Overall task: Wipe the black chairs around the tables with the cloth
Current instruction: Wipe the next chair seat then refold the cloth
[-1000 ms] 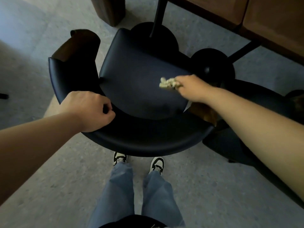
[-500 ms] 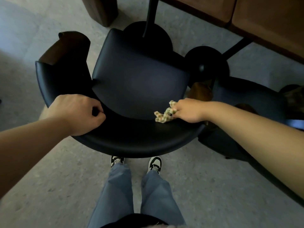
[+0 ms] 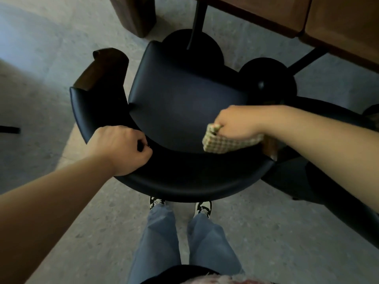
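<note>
A pale speckled stone floor (image 3: 51, 48) fills most of the frame, with the edge of a brown wooden table (image 3: 338, 23) running across the upper right and its round black bases (image 3: 268, 78) on thin black stems just below it. In the centre stands the black leather-look armchair (image 3: 184, 99), its padded seat facing up and its curved backrest sweeping from the left of the frame round to the lower centre, capped at the upper left by a dark wooden arm end (image 3: 104, 66). A second black chair (image 3: 320, 177) sits partly in view at the right edge, close beside the first.

The person's blue jeans and black-and-white trainers (image 3: 202, 208) show at the bottom centre, just behind the backrest.

The left hand (image 3: 121, 148), centre left, has its fingers curled over the top rim of the backrest, gripping it (seemingly to steady the chair). The right hand (image 3: 238, 124), centre right, is closed round the checked beige-and-green cloth (image 3: 225, 142), which hangs below the fist and lies against the inner face of the backrest near its right end, where back meets seat.

The relation that matters: the unwiped run of the backrest stretches leftward from the cloth, curving along its long axis toward the left hand. The cloth hand is the nearer one to the right arm end and the seat edge, so I judge the next stroke would follow that curve toward the centre of the frame, with the steadying hand eventually in its path.
</note>
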The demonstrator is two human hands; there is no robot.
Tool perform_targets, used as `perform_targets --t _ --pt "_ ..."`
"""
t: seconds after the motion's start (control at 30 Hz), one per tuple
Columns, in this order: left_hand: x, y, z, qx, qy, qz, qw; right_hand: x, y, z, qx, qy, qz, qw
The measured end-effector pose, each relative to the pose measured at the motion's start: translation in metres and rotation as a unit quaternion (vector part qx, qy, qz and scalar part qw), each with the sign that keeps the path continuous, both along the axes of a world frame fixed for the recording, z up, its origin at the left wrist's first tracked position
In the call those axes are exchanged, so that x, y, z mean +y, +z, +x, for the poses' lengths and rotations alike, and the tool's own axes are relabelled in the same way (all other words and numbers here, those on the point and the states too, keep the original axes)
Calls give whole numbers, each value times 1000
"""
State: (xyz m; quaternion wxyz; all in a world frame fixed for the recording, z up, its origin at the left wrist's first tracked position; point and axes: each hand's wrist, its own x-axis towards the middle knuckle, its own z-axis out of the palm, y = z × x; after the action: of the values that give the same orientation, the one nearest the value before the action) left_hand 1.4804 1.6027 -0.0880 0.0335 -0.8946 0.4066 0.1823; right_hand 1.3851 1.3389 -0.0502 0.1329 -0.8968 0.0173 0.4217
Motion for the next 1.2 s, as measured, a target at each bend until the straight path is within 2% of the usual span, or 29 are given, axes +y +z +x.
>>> perform_targets --t 0.07,0.1,0.17,0.23,0.4,0.57,0.63,0.67,0.73,0.8,0.87,0.97,1.1,1.13,1.2 --pt "0 1 0 -2 2 -1 1000 15 -39 11 -9 18 -15 1000" --pt "0 1 -1 -3 2 -4 1000 24 -58 8 13 19 -7 1000" --pt "1 1 0 -4 2 -9 1000 40 -89 -11 80 2 34 996" --pt "0 0 -1 -5 1 -13 1000 41 -97 -31 88 -44 81 992" --pt "1 1 0 0 -2 -12 1000 25 -56 -50 80 -74 182 977" --pt "0 0 0 9 -4 -10 1000 1 -3 -39 88 -77 190 975" --pt "1 -2 0 9 -5 -10 1000 -23 -1 -27 10 -90 159 983" --pt "1 -3 0 7 -6 -11 1000 -39 -4 -19 -42 -88 109 989" --pt "2 -4 0 -2 -6 -14 1000 -67 -15 -5 -113 -6 -59 992" --pt "3 -4 0 -8 -1 -20 1000 -87 -35 1 -94 112 -167 975" --pt "2 -5 -1 -14 2 -29 999 -91 -54 -3 -15 146 -173 974" --pt "4 -5 -1 -13 6 -33 999 -87 -76 -20 88 109 -158 978" --pt "2 -4 -1 -14 8 -31 999 -70 -82 -15 114 -7 -103 988" --pt "2 -4 -1 -15 8 -28 999 -64 -85 -12 120 -6 -100 988" --pt "2 -4 0 -12 7 -23 1000 -58 -92 -10 100 57 -145 983"
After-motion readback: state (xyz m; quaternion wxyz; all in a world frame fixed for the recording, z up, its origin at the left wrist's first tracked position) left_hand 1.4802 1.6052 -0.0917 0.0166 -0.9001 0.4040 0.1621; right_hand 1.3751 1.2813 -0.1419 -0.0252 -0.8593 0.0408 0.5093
